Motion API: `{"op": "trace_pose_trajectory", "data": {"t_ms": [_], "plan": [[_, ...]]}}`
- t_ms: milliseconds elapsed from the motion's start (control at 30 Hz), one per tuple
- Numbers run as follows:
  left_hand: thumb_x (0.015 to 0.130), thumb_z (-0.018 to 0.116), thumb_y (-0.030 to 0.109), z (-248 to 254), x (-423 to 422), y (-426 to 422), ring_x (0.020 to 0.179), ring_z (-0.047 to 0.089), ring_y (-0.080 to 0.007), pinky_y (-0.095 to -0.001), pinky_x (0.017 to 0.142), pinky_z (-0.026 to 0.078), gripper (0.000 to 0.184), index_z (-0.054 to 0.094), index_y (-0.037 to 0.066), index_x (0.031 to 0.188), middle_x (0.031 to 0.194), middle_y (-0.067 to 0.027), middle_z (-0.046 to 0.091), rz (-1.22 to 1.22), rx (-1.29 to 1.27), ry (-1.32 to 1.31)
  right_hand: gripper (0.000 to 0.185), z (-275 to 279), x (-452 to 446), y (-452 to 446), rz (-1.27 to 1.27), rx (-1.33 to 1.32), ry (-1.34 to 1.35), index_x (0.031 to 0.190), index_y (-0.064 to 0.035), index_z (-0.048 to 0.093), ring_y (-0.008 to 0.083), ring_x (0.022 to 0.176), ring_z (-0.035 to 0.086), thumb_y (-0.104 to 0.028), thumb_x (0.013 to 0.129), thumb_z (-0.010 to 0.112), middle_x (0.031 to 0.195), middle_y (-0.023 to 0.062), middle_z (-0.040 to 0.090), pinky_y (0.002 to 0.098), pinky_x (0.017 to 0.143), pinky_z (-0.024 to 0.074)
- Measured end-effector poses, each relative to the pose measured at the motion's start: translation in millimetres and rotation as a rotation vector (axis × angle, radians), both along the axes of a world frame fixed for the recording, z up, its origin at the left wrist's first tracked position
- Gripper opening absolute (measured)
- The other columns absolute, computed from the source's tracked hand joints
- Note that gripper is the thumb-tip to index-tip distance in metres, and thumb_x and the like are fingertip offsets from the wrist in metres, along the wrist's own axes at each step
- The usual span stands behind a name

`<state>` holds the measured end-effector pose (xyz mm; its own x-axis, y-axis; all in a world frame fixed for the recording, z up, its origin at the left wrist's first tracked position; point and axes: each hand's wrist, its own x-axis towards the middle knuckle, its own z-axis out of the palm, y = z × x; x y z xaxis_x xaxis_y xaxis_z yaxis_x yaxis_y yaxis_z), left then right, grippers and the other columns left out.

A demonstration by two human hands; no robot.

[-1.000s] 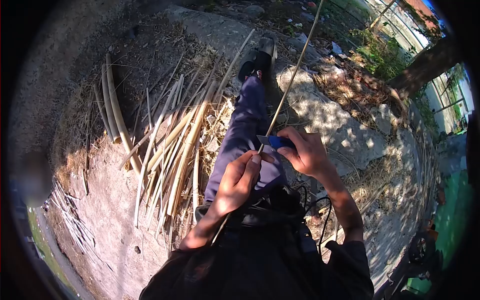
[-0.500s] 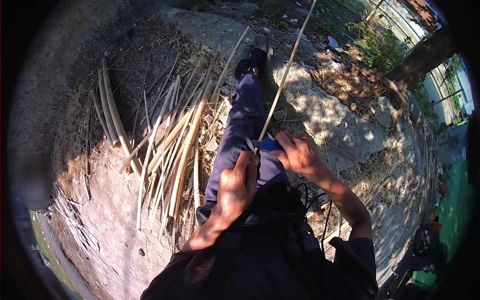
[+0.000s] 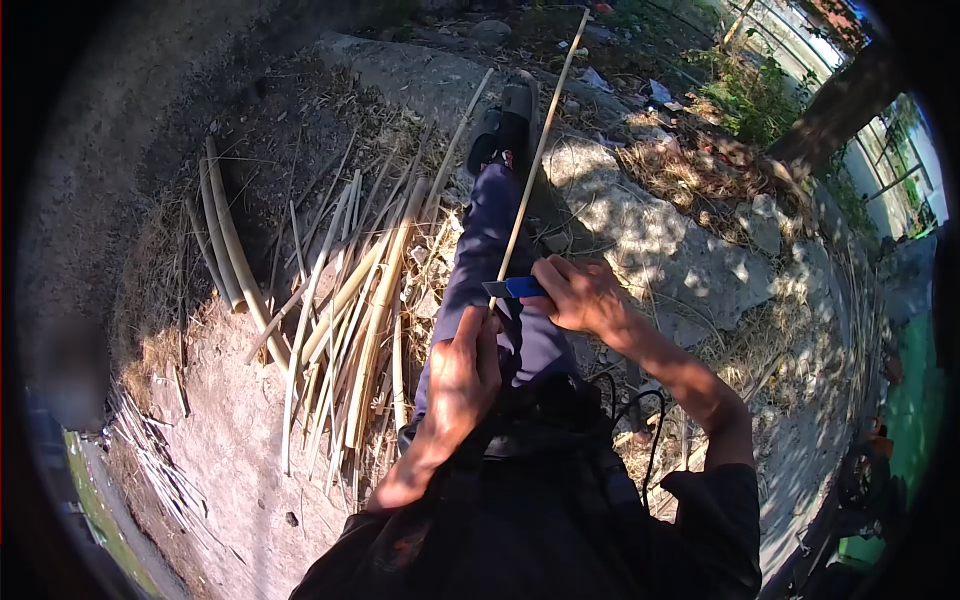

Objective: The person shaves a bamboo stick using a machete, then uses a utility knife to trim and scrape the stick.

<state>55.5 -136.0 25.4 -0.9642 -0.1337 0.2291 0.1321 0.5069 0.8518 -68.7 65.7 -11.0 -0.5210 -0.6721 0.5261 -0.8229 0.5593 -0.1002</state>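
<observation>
A long, thin bamboo strip runs away from me over my leg, its near end pinched between the thumb and fingers of my left hand. My right hand is closed round a blue-handled utility knife. The knife's blade lies across the strip, just beyond my left fingertips. Whether the edge is cutting into the strip cannot be made out. My left palm hides the very end of the strip.
Left of my leg lies a heap of split bamboo pieces, with thicker curved lengths behind it. Thin pale strips lie farther left. A concrete slab and a tree trunk are to the right.
Both hands, the knife and the strip have shifted slightly left. The strip's far tip has come lower into view, and more of the blade shows.
</observation>
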Motion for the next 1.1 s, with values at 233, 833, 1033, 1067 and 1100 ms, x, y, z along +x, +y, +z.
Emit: {"op": "trace_pose_trajectory", "data": {"t_ms": [233,833,1033,1067,1100], "plan": [[0.104,0.066,0.006,-5.5,-0.9,-10.5,0.058,0.059,-0.0219,-0.0402,0.056,0.044,0.013,0.066,0.000,0.116,0.082,-0.0120,0.066,0.011,-0.235,0.056,0.048,6.3,-14.2,-8.2,0.021,-0.070,0.130,0.105,-0.0063,0.064,0.0257,0.067,0.069,-0.053,0.096,0.071,0.087,0.0055,0.065,0.0375,0.059,0.0556],[0.110,0.051,0.008,-32.8,4.4,-31.1,0.069,0.067,-0.0484,-0.0502,0.057,0.048,0.009,0.057,0.002,0.111,0.079,-0.0237,0.066,-0.009,-0.047,-0.125,0.037,6.4,-90.5,-17.2,-0.265,0.037,0.064,0.103,-0.0082,0.062,0.0334,0.061,0.070,-0.045,0.104,0.065,0.072,0.0105,0.068,0.0440,0.051,0.0536],[0.110,0.050,0.009,-53.0,8.2,-41.1,0.072,0.069,-0.0484,-0.0507,0.057,0.047,0.009,0.056,0.004,0.107,0.081,-0.0227,0.067,0.021,-0.160,-0.030,0.041,-4.7,-93.7,-16.0,-0.101,-0.076,-0.112,0.105,-0.0036,0.061,0.0403,0.063,0.067,-0.044,0.104,0.065,0.074,0.0163,0.067,0.0478,0.055,0.0510],[0.110,0.051,0.010,-47.3,9.5,-40.9,0.072,0.068,-0.0479,-0.0509,0.058,0.048,0.009,0.057,0.004,0.107,0.080,-0.0225,0.067,0.002,-0.105,-0.080,0.041,-6.3,-94.1,-12.3,-0.104,-0.079,-0.111,0.105,-0.0036,0.061,0.0403,0.063,0.067,-0.044,0.104,0.065,0.074,0.0163,0.067,0.0478,0.055,0.0510],[0.110,0.051,0.011,-41.2,9.3,-40.1,0.072,0.068,-0.0474,-0.0510,0.058,0.048,0.009,0.057,0.004,0.107,0.079,-0.0223,0.066,-0.018,-0.049,-0.130,0.043,-4.1,-92.8,-8.9,-0.066,-0.101,-0.170,0.105,-0.0021,0.061,0.0422,0.068,0.068,-0.045,0.105,0.064,0.074,0.0189,0.067,0.0491,0.059,0.0522]]}}
